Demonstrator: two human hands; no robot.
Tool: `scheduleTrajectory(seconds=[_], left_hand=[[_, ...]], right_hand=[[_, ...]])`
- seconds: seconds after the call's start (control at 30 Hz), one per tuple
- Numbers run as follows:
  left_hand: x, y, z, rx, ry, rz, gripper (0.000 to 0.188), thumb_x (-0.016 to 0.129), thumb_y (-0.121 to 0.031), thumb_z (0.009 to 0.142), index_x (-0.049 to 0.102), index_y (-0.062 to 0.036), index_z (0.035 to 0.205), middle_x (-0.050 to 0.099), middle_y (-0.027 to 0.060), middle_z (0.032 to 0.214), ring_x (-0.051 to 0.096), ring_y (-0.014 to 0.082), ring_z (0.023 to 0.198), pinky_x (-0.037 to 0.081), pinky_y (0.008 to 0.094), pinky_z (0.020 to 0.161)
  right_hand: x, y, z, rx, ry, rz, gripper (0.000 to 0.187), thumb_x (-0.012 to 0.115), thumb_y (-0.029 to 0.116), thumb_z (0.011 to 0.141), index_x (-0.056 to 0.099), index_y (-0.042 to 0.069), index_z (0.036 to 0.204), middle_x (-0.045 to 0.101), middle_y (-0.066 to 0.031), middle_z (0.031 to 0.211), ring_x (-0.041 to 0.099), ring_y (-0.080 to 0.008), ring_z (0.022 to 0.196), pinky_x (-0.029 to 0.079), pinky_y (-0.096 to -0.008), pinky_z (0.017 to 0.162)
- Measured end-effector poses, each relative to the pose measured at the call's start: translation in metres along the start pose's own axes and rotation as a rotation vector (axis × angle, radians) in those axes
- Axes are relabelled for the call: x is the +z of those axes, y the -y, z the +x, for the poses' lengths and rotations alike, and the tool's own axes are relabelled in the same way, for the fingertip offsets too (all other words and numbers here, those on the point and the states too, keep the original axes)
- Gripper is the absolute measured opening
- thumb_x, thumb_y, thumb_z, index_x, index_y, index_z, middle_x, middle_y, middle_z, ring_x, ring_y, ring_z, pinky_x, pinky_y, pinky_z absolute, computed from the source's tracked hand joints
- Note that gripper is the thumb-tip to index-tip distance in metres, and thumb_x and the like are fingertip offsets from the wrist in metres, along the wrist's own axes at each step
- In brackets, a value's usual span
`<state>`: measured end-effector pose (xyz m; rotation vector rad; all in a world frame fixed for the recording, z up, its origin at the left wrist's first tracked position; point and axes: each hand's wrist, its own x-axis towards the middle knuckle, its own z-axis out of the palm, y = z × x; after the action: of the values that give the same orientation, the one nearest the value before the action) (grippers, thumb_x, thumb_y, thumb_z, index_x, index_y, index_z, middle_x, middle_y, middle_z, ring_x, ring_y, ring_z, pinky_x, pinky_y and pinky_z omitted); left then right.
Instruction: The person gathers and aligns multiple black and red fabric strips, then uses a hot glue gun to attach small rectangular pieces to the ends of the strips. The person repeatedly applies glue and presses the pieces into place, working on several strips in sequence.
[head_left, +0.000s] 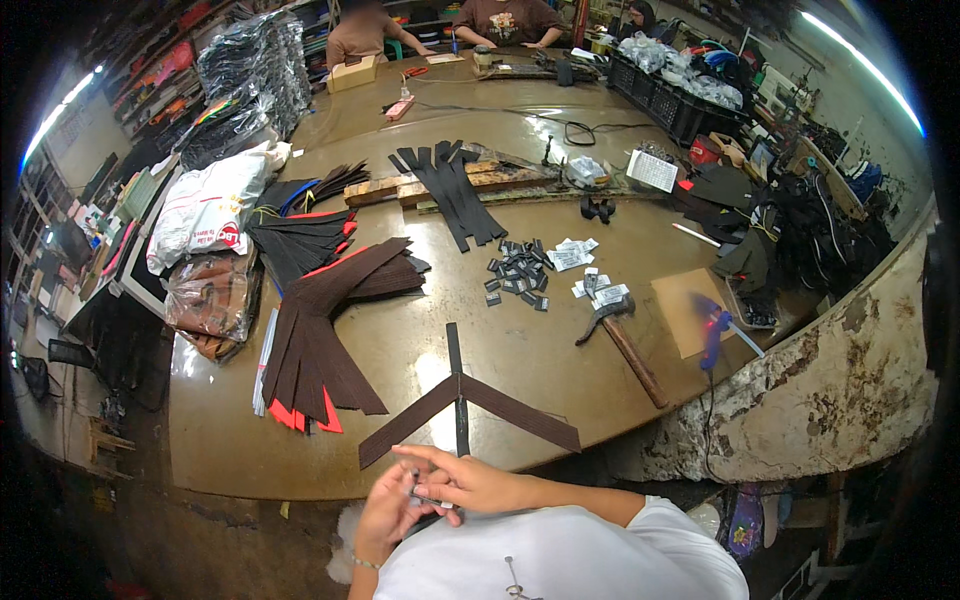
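My left hand and my right hand meet close to my body at the table's near edge. Both have fingers closed around a small dark piece with a pale bit showing; its kind is mostly hidden by the fingers. Just beyond them lies a brown ribbed V-shaped strap, its point facing away from me. A narrow black strip runs lengthwise through that point and down toward my hands. Farther off are a heap of small black pieces and several white labels.
A hammer and a blue glue gun on brown card lie to the right. Fanned brown straps and black strips lie left and farther back. Wrapped bundles line the left edge. Two people sit at the far end.
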<state>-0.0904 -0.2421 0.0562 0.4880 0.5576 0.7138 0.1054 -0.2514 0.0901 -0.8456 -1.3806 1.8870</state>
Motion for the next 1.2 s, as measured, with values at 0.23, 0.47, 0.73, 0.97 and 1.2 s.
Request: scheduleTrajectory(seconds=[0.23, 0.47, 0.73, 0.97, 1.2], left_hand=[[-0.005, 0.012, -0.002, 0.016, 0.047, 0.0, 0.028, 0.069, -0.019, 0.089, 0.054, -0.0015, 0.105, 0.061, 0.0081, 0.099, 0.059, 0.0135, 0.075, 0.044, 0.0211, 0.053], [0.041, -0.014, 0.061, 0.485, -0.094, 0.276, 0.017, 0.068, -0.005, 0.088, 0.052, -0.0064, 0.092, 0.059, 0.0034, 0.092, 0.05, 0.004, 0.067, 0.035, 0.0157, 0.048], [0.073, -0.049, 0.069, 0.385, -0.156, 0.642, 0.023, 0.072, -0.011, 0.087, 0.068, 0.0015, 0.106, 0.067, 0.0013, 0.096, 0.054, 0.0016, 0.077, 0.042, 0.0172, 0.064], [0.083, -0.054, 0.074, 0.465, -0.158, 0.598, 0.015, 0.072, -0.008, 0.086, 0.068, 0.001, 0.097, 0.067, 0.0032, 0.093, 0.06, 0.0065, 0.084, 0.048, 0.0213, 0.074], [0.084, -0.052, 0.077, 0.551, -0.103, 0.648, 0.02, 0.073, -0.008, 0.085, 0.068, 0.0008, 0.102, 0.067, 0.003, 0.096, 0.059, 0.0068, 0.085, 0.047, 0.021, 0.076]], right_hand=[[-0.011, 0.007, -0.007, 0.055, -0.188, -0.12, 0.048, 0.062, 0.025, 0.093, 0.043, 0.01, 0.134, 0.062, -0.003, 0.067, 0.057, -0.0095, 0.051, 0.044, -0.0242, 0.051], [-0.021, 0.024, -0.003, -0.245, -0.43, 0.19, 0.024, 0.066, 0.01, 0.091, 0.059, -0.004, 0.108, 0.066, -0.0058, 0.089, 0.064, -0.0097, 0.076, 0.055, -0.0239, 0.068], [-0.053, 0.061, -0.012, -0.158, -0.444, 0.058, 0.023, 0.069, 0.012, 0.089, 0.063, -0.004, 0.105, 0.066, -0.0057, 0.085, 0.064, -0.0103, 0.074, 0.053, -0.0236, 0.066], [-0.062, 0.069, -0.012, -0.202, -0.474, -0.019, 0.025, 0.07, 0.013, 0.089, 0.063, -0.004, 0.106, 0.068, -0.0064, 0.084, 0.064, -0.0096, 0.075, 0.052, -0.0233, 0.069], [-0.065, 0.066, -0.007, -0.223, -0.507, 0.001, 0.024, 0.069, 0.011, 0.089, 0.065, -0.006, 0.105, 0.068, -0.0077, 0.087, 0.065, -0.0112, 0.074, 0.054, -0.0235, 0.069]])
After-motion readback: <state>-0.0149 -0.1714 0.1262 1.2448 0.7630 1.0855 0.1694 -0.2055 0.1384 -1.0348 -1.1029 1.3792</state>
